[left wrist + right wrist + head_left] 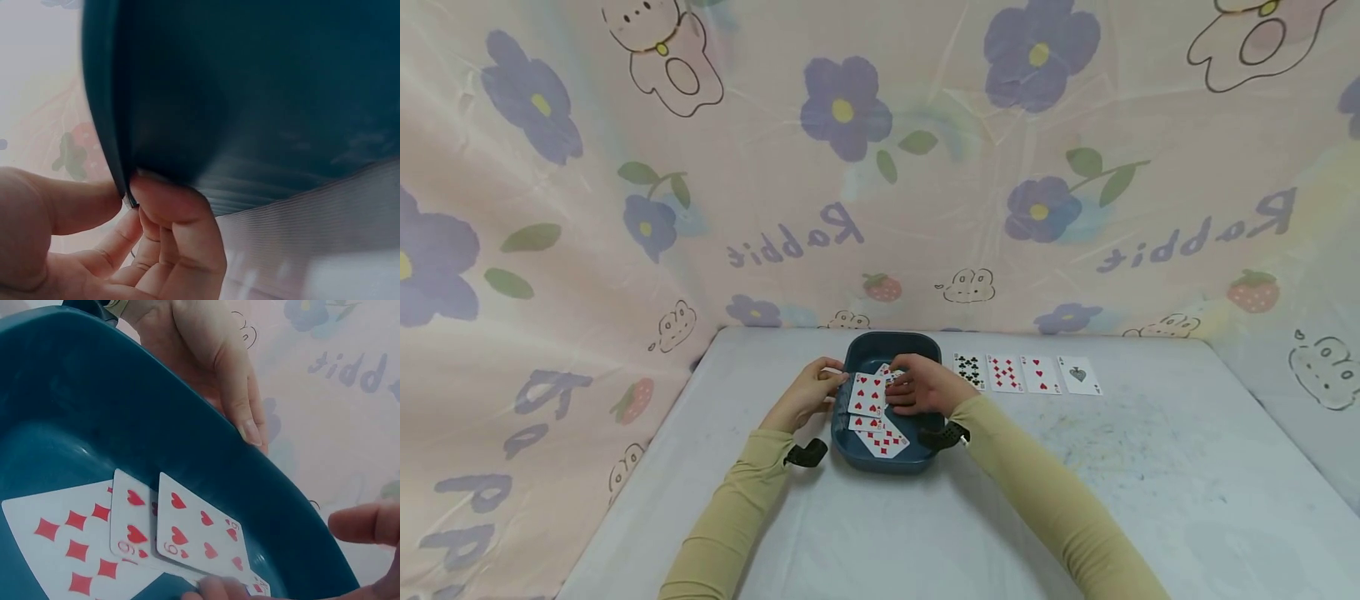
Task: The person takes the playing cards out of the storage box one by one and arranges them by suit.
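Note:
A dark blue basin (pixel 891 462) stands on the table with loose playing cards in it. My left hand (pixel 811 390) pinches the basin's left rim between thumb and fingers, seen close up against the blue wall (pixel 250 81) in the left wrist view. Over the cards inside is my right hand (pixel 928 387). In the right wrist view its fingertips (pixel 219 589) are at the lower edge of the six of hearts (pixel 203 528), the thumb held well apart. That six overlaps another hearts card (pixel 132 519), and a diamonds card (pixel 69 534) lies beside them.
To the basin's right, a row of face-up cards lies on the white table (pixel 1075 442): a clubs card (pixel 968 372), a diamonds card (pixel 1004 374), a three of hearts (pixel 1041 376) and an ace of spades (pixel 1078 376). A patterned curtain (pixel 925 208) hangs behind.

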A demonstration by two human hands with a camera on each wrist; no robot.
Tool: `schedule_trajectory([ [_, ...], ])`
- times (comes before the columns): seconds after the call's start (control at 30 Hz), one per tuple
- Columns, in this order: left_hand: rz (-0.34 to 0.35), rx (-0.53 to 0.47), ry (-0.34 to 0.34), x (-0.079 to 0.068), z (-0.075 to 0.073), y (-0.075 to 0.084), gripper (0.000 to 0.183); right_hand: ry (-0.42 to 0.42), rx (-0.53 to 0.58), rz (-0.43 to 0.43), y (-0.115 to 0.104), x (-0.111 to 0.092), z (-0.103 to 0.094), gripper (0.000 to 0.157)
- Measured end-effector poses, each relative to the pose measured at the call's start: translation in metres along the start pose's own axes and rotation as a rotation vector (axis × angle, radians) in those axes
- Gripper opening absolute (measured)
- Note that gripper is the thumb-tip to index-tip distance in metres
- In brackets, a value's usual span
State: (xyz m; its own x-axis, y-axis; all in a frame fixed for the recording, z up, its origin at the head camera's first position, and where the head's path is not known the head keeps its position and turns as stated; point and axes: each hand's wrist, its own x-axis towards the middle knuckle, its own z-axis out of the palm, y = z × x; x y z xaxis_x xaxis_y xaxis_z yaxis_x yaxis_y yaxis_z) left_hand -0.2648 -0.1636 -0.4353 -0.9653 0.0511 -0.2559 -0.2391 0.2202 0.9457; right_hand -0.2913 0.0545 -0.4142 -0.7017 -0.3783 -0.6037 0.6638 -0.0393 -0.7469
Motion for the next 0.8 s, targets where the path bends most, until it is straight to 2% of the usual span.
schedule_trajectory([
  [0.5,-0.009,0.003,-0.015,0.0,0.0,0.0,0.034,-0.02,-0.046,-0.022,0.002,0.008,0.009,0.045],
  [0.8,-0.006,-0.008,-0.022,0.001,0.0,0.0,0.033,-0.05,-0.064,0.013,0.004,0.012,0.02,0.041],
])
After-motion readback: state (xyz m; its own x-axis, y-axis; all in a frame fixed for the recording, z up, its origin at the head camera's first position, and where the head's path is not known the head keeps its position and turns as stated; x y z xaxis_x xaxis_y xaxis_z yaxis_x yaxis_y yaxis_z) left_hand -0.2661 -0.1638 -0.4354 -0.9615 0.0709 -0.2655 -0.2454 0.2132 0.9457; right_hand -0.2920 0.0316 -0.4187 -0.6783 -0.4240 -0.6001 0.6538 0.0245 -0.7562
